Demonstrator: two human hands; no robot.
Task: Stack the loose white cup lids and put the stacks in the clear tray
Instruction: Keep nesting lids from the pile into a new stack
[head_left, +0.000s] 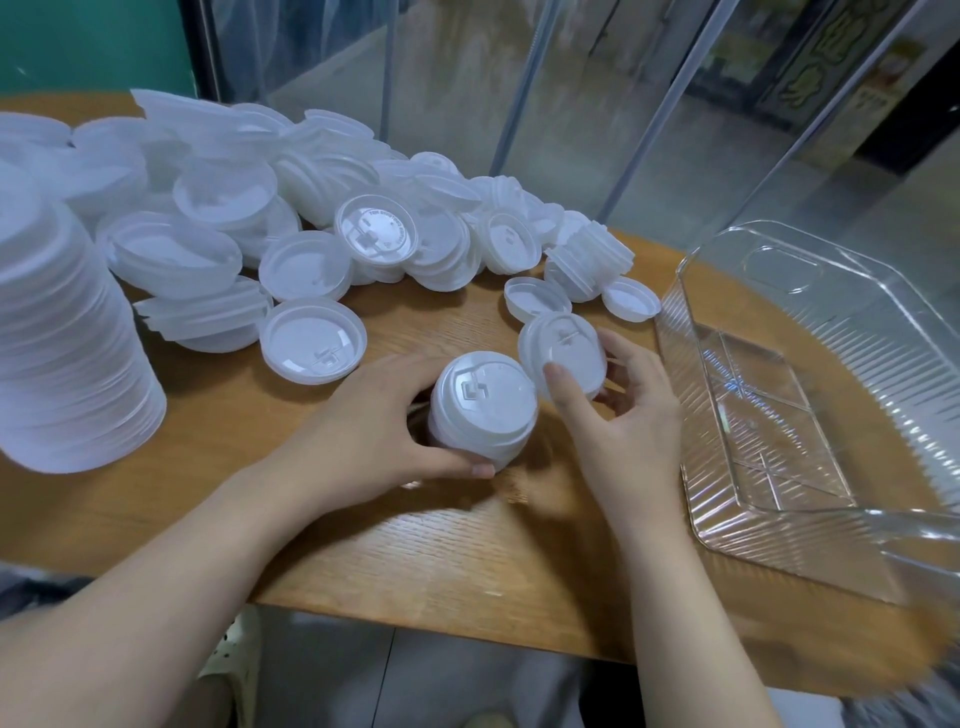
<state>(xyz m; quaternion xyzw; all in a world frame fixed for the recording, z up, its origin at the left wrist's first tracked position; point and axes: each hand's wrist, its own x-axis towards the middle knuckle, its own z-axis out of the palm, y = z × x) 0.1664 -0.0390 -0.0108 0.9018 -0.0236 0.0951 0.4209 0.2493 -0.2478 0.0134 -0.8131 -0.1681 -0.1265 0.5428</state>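
My left hand grips a short stack of white cup lids standing on the wooden table, tops up. Just to its right, my right hand holds a single white lid tilted on edge between thumb and fingers, close to the stack's top. A big heap of loose white lids spreads across the back of the table. The clear tray stands to the right of my hands, with nothing in it that I can see.
A tall stack of lids lies at the left edge. Single lids lie upside down near the middle. A glass partition rises behind the table. The wooden table's front edge is near my forearms.
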